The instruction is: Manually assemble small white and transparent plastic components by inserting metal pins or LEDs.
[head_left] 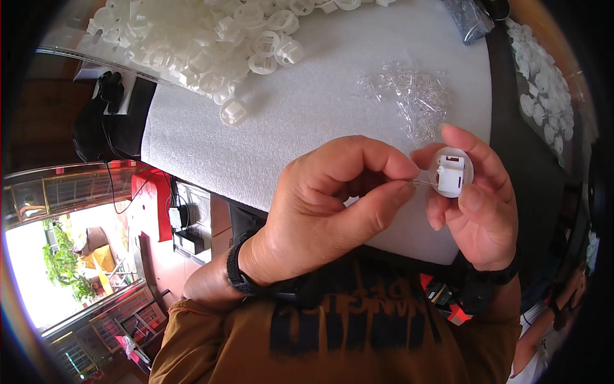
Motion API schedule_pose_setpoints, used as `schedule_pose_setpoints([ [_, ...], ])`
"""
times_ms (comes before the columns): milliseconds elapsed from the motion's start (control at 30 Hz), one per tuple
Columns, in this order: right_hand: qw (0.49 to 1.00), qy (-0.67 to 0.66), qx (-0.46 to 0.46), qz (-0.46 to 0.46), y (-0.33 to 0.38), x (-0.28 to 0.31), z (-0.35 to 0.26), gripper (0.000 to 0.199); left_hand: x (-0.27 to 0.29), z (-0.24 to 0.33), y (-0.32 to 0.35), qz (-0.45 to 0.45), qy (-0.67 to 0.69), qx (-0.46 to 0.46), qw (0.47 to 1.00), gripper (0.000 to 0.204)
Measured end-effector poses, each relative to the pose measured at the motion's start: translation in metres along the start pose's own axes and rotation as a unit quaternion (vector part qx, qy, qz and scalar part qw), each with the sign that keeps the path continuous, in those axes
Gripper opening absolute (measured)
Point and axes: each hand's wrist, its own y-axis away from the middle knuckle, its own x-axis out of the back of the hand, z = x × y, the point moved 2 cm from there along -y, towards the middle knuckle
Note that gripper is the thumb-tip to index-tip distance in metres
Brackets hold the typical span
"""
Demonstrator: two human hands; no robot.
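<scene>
Between the thumb and fingers of my right hand (489, 214) is a round white plastic part (453, 176), with a raised boxy housing and dark slots facing up. My left hand (332, 198) pinches the ends of thin wire leads (423, 183) with thumb and forefinger. Those leads run to the left rim of the round part; what sits at their far end is too small to make out. Both hands are held above the near right part of the foam-covered table (320, 89).
Loose translucent white round parts (211, 45) are heaped at the far left, one lying apart. Beyond my hands lies a pile of thin clear pieces with wire leads (416, 96). More white parts (543, 89) fill a bag at right. A red stool (151, 201) stands left.
</scene>
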Motion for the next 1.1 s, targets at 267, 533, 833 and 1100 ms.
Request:
schedule_pose_setpoints([
  [267, 1.0, -0.011, 0.009, -0.024, -0.002, -0.0013, 0.0001, 0.056, 0.0007, 0.0043, 0.0016, -0.003, -0.062, -0.071, 0.996, 0.014],
  [533, 0.998, -0.046, 0.017, -0.045, 0.0002, -0.0013, 0.001, 0.048, 0.0038, 0.0004, 0.0034, -0.007, -0.08, -0.103, 0.991, 0.016],
  [833, 0.995, -0.096, 0.016, -0.019, -0.0012, -0.0028, 0.0026, 0.033, 0.0068, 0.0002, 0.0035, -0.018, -0.081, -0.077, 0.994, 0.016],
  [1100, 0.994, -0.062, 0.073, -0.043, -0.0028, 0.0025, 0.0025, 0.02, 0.0014, 0.0019, 0.0039, -0.008, -0.004, 0.024, 1.0, 0.012],
])
